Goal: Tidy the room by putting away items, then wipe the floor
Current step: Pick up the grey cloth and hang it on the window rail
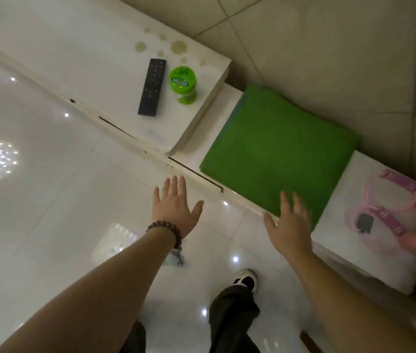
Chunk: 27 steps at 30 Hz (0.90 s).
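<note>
Both hands are stretched forward with the fingers straight and spread, and they hold nothing. The left hand [173, 207], with a bead bracelet [166, 231] on its wrist, hovers over the shiny white floor [49, 174]. The right hand [289, 225] is at 3 o'clock from it, and its fingertips reach over the near corner of the folded green cloth [278, 154]; I cannot tell if they touch it. The cloth lies on a low white cabinet [189, 151] along the wall. At 11 o'clock from the cloth, on a higher white surface [74, 59], a black remote [152, 87] lies just beside a green jar [182, 84]. At 4 o'clock from the cloth, a pink object [392, 217] lies on a white top [354, 250]. At 6 o'clock, dark trousers [232, 317] and 1 shoe [246, 277] are seen.
</note>
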Motion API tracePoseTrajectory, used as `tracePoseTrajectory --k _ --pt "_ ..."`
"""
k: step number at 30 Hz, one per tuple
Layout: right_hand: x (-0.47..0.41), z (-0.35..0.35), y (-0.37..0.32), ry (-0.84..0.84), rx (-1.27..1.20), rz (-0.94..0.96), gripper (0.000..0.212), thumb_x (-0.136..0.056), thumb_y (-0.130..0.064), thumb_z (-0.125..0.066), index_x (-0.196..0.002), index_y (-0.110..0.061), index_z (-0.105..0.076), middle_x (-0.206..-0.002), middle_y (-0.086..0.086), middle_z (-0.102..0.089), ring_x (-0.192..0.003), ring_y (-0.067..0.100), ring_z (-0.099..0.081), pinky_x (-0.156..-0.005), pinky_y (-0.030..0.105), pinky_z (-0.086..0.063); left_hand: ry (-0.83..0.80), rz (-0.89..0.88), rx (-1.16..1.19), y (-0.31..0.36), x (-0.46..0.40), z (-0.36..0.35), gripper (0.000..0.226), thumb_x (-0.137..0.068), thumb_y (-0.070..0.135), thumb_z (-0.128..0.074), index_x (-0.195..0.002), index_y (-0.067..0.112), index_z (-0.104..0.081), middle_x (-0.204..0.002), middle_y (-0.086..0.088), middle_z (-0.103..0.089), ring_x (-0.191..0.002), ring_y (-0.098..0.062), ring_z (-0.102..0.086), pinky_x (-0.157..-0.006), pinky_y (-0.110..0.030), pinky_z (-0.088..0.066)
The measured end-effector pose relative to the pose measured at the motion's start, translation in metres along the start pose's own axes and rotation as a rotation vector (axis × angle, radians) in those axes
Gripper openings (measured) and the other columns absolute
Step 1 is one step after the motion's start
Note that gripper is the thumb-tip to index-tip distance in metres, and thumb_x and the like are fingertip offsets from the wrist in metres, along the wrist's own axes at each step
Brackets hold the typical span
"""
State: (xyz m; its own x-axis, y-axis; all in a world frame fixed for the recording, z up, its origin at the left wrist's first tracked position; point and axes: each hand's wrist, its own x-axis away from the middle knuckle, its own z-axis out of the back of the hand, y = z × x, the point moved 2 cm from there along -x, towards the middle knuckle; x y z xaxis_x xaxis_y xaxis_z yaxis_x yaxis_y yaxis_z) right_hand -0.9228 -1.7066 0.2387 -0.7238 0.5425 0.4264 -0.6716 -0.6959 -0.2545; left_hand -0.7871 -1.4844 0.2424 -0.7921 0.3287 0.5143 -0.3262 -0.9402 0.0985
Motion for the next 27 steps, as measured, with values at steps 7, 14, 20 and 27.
tracePoseTrajectory --k 7,14,20,27 --pt "0.103 -0.066 -0.113 -0.066 -0.107 -0.025 0.062 -0.094 -0.037 -0.051 -0.148 -0.018 -0.028 -0.156 0.012 -0.018 -0.142 0.030 -0.020 -0.114 0.044 -0.024 -0.006 0.033 0.013 -0.150 0.079 0.000 0.072 -0.096 0.057 -0.023 -0.154 0.017 -0.008 -0.160 -0.004 -0.017 -0.147 -0.024 -0.011 -0.120 -0.043 -0.010" --pt "0.213 -0.149 -0.227 -0.181 -0.196 -0.090 0.057 -0.096 -0.036 -0.048 -0.148 -0.022 -0.028 -0.158 0.006 -0.011 -0.142 0.028 -0.021 -0.111 0.040 -0.029 -0.074 -0.011 0.042 -0.291 0.150 -0.001 0.067 -0.097 0.051 -0.028 -0.153 0.018 -0.011 -0.159 -0.006 -0.017 -0.147 -0.024 -0.009 -0.120 -0.043 -0.009" --pt "0.268 -0.190 -0.276 -0.200 -0.246 -0.142 0.057 -0.096 -0.039 -0.046 -0.148 -0.028 -0.025 -0.158 0.001 -0.008 -0.144 0.025 -0.019 -0.110 0.045 -0.036 -0.128 -0.036 0.016 -0.350 0.176 -0.020 0.065 -0.098 0.047 -0.029 -0.153 0.018 -0.011 -0.160 -0.008 -0.015 -0.148 -0.025 -0.003 -0.120 -0.045 -0.007" --pt "0.256 -0.253 -0.265 -0.234 -0.185 -0.162 0.056 -0.097 -0.037 -0.045 -0.148 -0.025 -0.026 -0.158 0.004 -0.009 -0.144 0.026 -0.017 -0.114 0.042 -0.028 -0.082 -0.060 0.082 -0.357 0.151 -0.077 0.065 -0.098 0.045 -0.031 -0.153 0.018 -0.010 -0.161 -0.008 -0.010 -0.148 -0.025 0.004 -0.120 -0.046 -0.001"
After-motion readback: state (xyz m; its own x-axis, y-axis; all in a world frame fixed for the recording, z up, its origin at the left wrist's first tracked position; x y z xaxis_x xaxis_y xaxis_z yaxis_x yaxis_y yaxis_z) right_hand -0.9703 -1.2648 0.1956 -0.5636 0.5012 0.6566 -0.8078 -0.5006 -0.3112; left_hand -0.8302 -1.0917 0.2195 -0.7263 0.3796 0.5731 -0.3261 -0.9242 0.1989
